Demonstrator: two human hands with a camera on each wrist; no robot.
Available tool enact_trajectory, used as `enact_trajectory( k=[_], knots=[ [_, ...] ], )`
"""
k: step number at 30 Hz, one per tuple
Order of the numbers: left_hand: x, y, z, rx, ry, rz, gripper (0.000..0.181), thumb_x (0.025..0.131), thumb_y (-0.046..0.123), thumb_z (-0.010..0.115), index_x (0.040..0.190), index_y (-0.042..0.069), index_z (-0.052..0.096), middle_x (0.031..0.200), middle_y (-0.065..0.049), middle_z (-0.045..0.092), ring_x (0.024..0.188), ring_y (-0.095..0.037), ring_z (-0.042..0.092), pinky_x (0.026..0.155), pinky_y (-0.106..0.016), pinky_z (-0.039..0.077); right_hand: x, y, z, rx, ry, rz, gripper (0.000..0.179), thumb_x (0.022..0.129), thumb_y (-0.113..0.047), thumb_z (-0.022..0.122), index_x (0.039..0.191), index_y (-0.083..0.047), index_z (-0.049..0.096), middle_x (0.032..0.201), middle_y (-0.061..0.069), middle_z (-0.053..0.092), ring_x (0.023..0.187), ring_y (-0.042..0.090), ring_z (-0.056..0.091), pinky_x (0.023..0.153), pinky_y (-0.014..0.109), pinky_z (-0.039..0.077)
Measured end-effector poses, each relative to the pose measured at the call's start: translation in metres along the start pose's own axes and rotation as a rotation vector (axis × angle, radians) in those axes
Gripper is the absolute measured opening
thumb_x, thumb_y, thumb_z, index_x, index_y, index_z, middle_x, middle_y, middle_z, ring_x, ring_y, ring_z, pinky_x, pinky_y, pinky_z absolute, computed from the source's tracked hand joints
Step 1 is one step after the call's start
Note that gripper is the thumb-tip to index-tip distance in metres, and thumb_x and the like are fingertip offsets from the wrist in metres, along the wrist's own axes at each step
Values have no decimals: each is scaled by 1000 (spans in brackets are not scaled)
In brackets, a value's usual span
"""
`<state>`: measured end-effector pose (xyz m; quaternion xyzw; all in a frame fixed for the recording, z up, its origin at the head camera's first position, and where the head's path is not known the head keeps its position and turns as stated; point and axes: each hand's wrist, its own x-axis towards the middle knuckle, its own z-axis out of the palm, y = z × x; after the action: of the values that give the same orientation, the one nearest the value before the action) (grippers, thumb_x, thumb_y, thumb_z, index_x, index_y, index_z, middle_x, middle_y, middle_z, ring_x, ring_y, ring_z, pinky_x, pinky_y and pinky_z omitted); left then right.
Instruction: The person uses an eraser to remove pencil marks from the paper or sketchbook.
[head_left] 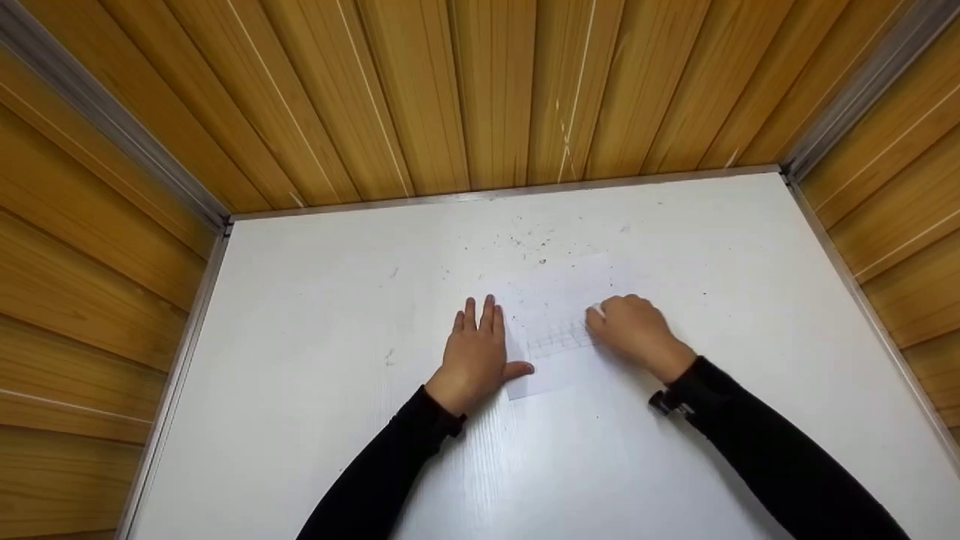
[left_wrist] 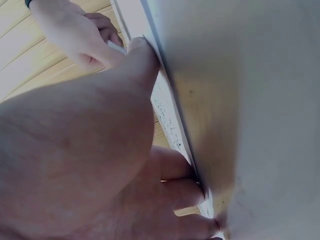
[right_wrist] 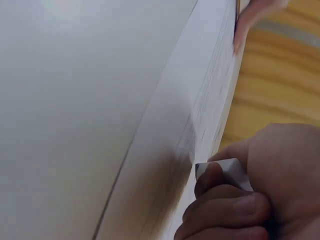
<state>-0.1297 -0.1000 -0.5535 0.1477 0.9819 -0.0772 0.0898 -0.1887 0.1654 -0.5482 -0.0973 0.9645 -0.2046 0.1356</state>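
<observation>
White block (right_wrist: 234, 171), likely eraser, inside right fingers (right_wrist: 222, 210)

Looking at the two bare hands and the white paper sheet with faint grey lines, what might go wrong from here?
The white paper sheet may slip or crease if the right hand pushes its small white block hard, because the left hand steadies only the left side. Also, the tiny dark crumbs scattered over sheet and white tabletop might smear if rubbed.
</observation>
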Motion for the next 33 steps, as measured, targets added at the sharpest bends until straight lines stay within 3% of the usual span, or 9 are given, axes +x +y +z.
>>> enact_trajectory(
  k=[6,8,11,14,17,23,26,29,33],
  knots=[
    [1,3,0,-33,7,16,122,94,90,52,171,-2,35,180,-21,33,167,-47,35,135,-52,37,4,-75,32,-70,-74,-176,48,112,-34,52,81,-5,73,89,19,75,84,38,71,80,57,62],
    [1,5,0,-41,14,19,122,93,90,53,171,-2,35,180,-21,34,166,-47,35,135,-52,37,6,-89,39,-101,-73,-222,46,111,-31,54,80,-5,74,90,21,76,85,41,73,78,60,63],
    [2,6,0,-42,28,28,123,92,90,54,170,-3,36,180,-20,36,166,-47,36,135,-53,39,8,-95,44,-131,-62,-224,44,110,-29,56,76,-5,71,91,23,76,87,43,73,77,61,63],
    [2,6,0,-33,27,24,123,92,91,54,170,-2,37,179,-20,36,166,-46,37,134,-52,39,10,-84,42,-128,-59,-188,45,109,-30,55,75,-6,70,89,21,75,84,39,71,76,59,62],
    [2,5,-1,-17,17,5,122,92,91,54,171,-1,37,180,-19,36,166,-44,38,134,-50,39,11,-60,31,-99,-59,-155,46,110,-33,52,79,-3,71,88,20,73,80,37,68,75,57,62],
    [1,3,-1,-27,-6,1,123,93,91,51,172,-1,32,181,-20,32,168,-45,33,136,-51,36,5,18,-10,-70,-49,-10,55,112,-38,46,104,7,75,102,27,74,87,39,67,84,59,59],
    [0,2,-2,-23,-8,2,123,93,91,51,172,-2,32,181,-21,31,168,-46,33,136,-51,36,0,47,-27,-74,-39,48,56,112,-38,45,107,9,75,104,29,75,87,38,65,82,56,56],
    [-1,0,-1,-1,8,-5,122,92,91,52,171,-1,36,180,-20,34,167,-45,35,135,-51,38,-2,57,-34,-83,-37,64,55,111,-36,44,101,9,75,99,27,73,83,36,61,76,52,54],
    [-2,-1,1,7,12,-1,122,92,91,52,170,-1,37,180,-20,36,166,-44,37,135,-51,39,-3,45,-27,-85,-9,61,55,112,-35,43,99,8,75,95,25,72,82,36,63,74,53,55]
  ],
)
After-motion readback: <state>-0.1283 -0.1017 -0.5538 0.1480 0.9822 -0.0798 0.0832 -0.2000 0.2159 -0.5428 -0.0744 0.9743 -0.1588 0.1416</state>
